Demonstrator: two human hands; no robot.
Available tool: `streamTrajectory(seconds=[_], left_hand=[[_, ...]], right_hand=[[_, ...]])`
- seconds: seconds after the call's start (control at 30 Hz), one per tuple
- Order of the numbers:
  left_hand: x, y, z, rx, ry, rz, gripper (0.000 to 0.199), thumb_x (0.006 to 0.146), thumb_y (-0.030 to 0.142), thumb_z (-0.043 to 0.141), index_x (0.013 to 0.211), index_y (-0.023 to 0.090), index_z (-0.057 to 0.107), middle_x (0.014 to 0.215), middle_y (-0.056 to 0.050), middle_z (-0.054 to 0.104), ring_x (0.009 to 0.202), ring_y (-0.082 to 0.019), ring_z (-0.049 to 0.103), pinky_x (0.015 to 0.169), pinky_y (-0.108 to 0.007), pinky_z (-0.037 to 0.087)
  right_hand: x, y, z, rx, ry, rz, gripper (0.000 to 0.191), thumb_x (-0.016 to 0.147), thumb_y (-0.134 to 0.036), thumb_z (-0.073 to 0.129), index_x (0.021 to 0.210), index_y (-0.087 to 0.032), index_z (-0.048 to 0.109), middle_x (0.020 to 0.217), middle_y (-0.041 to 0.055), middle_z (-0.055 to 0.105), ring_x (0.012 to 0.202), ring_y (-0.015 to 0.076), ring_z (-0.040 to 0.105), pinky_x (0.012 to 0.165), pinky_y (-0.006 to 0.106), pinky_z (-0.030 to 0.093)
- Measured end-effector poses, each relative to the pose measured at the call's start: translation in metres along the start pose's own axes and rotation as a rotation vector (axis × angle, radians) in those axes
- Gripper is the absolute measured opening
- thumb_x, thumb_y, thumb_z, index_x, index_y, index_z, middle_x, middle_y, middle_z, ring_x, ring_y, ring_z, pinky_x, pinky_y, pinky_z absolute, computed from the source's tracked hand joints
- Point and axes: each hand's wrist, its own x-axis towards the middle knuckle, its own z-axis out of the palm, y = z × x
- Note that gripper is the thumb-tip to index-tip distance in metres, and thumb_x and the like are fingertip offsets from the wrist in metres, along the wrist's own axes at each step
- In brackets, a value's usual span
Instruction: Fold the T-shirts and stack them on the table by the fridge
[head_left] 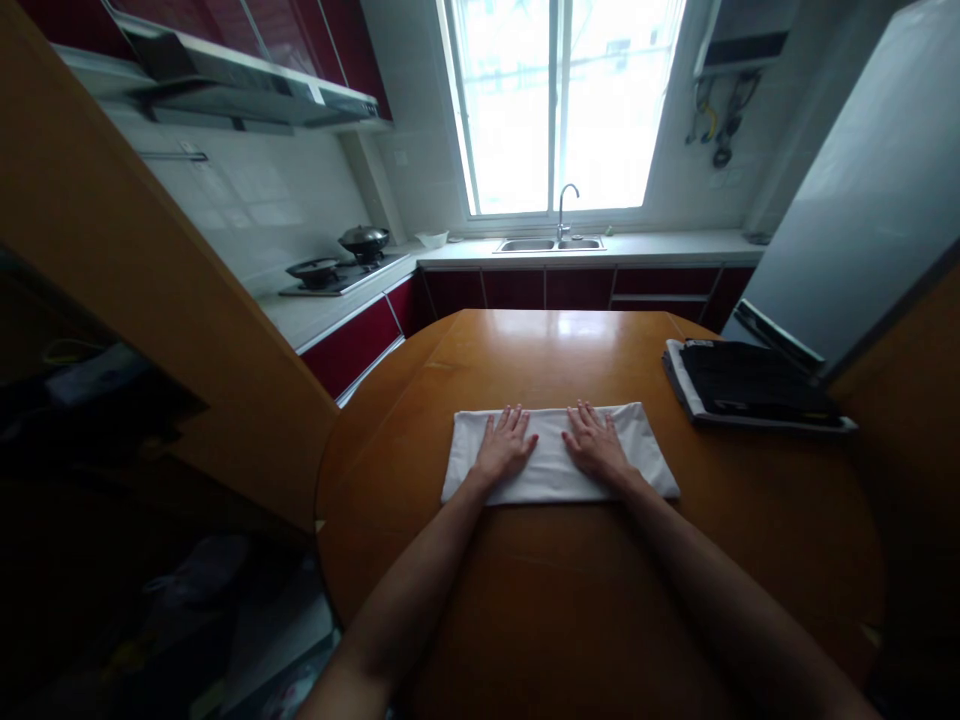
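Note:
A white cloth (551, 455), folded into a wide flat rectangle, lies on the round wooden table (525, 600). My left hand (506, 445) rests palm down on its left half, fingers spread. On the right half, my right hand (596, 442) lies flat too, with its fingers apart. Both thumbs point inward, and a strip of white cloth shows between the hands. Neither hand grips anything.
A stack of folded dark and white clothes (757, 385) sits at the table's right side. Behind the table are a counter (465, 252) with a sink (529, 245), a stove (345, 275) with two pans, and a fridge (862, 190) at right.

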Motion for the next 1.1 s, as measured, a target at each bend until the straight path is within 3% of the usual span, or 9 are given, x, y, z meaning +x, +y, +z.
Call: streamTrajectory(seconds=[0.1, 0.3, 0.43, 0.53, 0.7, 0.8, 1.1], left_hand=[[0.001, 0.0, -0.001, 0.003, -0.001, -0.002, 0.062, 0.103, 0.052, 0.028, 0.157, 0.02, 0.035, 0.165, -0.01, 0.027, 0.153, -0.029, 0.021, 0.123, -0.055, 0.017], [0.003, -0.001, 0.002, -0.036, -0.001, -0.002, 0.065, 0.102, 0.052, 0.031, 0.158, 0.02, 0.032, 0.165, -0.011, 0.026, 0.154, -0.03, 0.018, 0.123, -0.056, 0.013], [0.004, -0.003, 0.004, -0.065, 0.011, -0.018, 0.063, 0.101, 0.053, 0.034, 0.158, 0.027, 0.033, 0.165, -0.007, 0.026, 0.154, -0.032, 0.015, 0.122, -0.063, 0.003], [0.004, -0.003, 0.004, -0.076, 0.001, -0.025, 0.062, 0.1, 0.054, 0.035, 0.157, 0.029, 0.034, 0.165, -0.006, 0.026, 0.154, -0.033, 0.014, 0.121, -0.065, 0.003], [0.004, -0.003, 0.003, -0.073, -0.009, -0.031, 0.063, 0.1, 0.054, 0.034, 0.157, 0.027, 0.034, 0.165, -0.007, 0.026, 0.154, -0.034, 0.014, 0.12, -0.066, 0.007], [0.005, -0.003, 0.003, -0.077, -0.016, -0.031, 0.062, 0.1, 0.053, 0.034, 0.157, 0.028, 0.034, 0.166, -0.007, 0.026, 0.154, -0.032, 0.014, 0.121, -0.065, 0.006], [0.005, -0.005, 0.003, -0.098, -0.012, -0.031, 0.061, 0.1, 0.053, 0.035, 0.156, 0.028, 0.036, 0.165, -0.007, 0.026, 0.154, -0.032, 0.015, 0.121, -0.064, 0.005]], right_hand=[[0.001, 0.002, -0.003, -0.012, 0.044, 0.012, 0.061, 0.102, -0.04, 0.034, 0.157, -0.013, 0.033, 0.167, 0.0128, 0.02, 0.155, 0.0235, 0.013, 0.123, 0.05, 0.005], [0.001, 0.004, 0.0, 0.013, -0.04, 0.028, 0.064, 0.102, -0.046, 0.034, 0.156, -0.012, 0.035, 0.166, 0.0143, 0.023, 0.154, 0.027, 0.016, 0.123, 0.053, 0.004], [0.001, 0.002, 0.001, 0.025, -0.035, 0.026, 0.063, 0.101, -0.046, 0.036, 0.155, -0.014, 0.036, 0.166, 0.0141, 0.023, 0.154, 0.0269, 0.016, 0.122, 0.053, 0.006], [0.003, 0.004, -0.001, 0.026, 0.02, 0.033, 0.063, 0.101, -0.046, 0.036, 0.155, -0.014, 0.037, 0.165, 0.0145, 0.025, 0.154, 0.0264, 0.017, 0.122, 0.052, 0.006], [0.008, 0.031, -0.001, -0.029, 0.23, 0.185, 0.063, 0.102, -0.042, 0.033, 0.155, -0.009, 0.035, 0.165, 0.0186, 0.024, 0.154, 0.0284, 0.014, 0.122, 0.055, 0.002], [0.01, 0.05, 0.005, -0.035, 0.177, 0.297, 0.066, 0.102, -0.045, 0.033, 0.155, -0.007, 0.035, 0.164, 0.0194, 0.025, 0.154, 0.03, 0.015, 0.122, 0.055, 0.004], [0.015, 0.082, 0.0, 0.092, 0.167, 0.385, 0.07, 0.102, -0.05, 0.028, 0.156, -0.005, 0.032, 0.165, 0.0197, 0.021, 0.154, 0.0304, 0.014, 0.121, 0.061, 0.004]])
